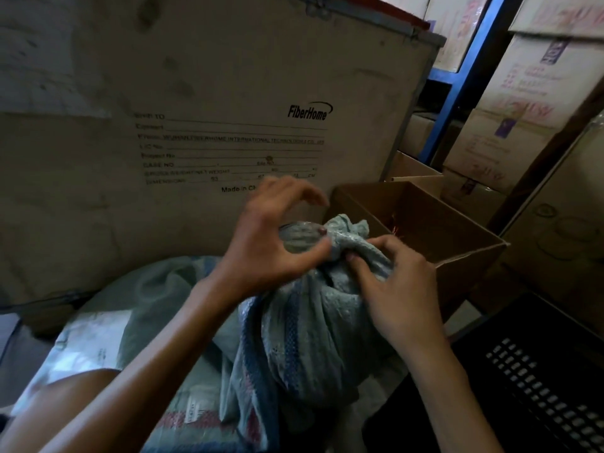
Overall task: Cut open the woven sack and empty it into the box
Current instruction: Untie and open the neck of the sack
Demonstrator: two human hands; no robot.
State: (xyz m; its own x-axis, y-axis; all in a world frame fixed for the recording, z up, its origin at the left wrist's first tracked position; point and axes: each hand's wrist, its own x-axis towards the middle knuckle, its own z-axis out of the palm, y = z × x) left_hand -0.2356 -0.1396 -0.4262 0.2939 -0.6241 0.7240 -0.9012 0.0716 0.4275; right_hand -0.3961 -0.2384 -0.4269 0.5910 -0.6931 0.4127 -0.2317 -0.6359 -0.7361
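Note:
A pale blue-green woven sack (pixel 304 331) with blue and red stripes stands in front of me, its neck gathered into a tied knot (pixel 346 237) at the top. My left hand (pixel 271 237) is at the knot's left side, thumb pressed against the neck, fingers spread and curled above it. My right hand (pixel 395 286) rests on the sack just right of the knot, fingertips pinching the fabric below it. An open brown cardboard box (pixel 457 253) stands directly behind and right of the sack. No cutting tool is in view.
A large wooden crate (pixel 196 125) marked FiberHome rises behind the sack. Another pale sack (pixel 108 322) with a paper label lies at the left. Stacked cartons (pixel 523 109) fill blue shelving (pixel 451 80) at the right. A black slotted plastic crate (pixel 539 371) sits at the lower right.

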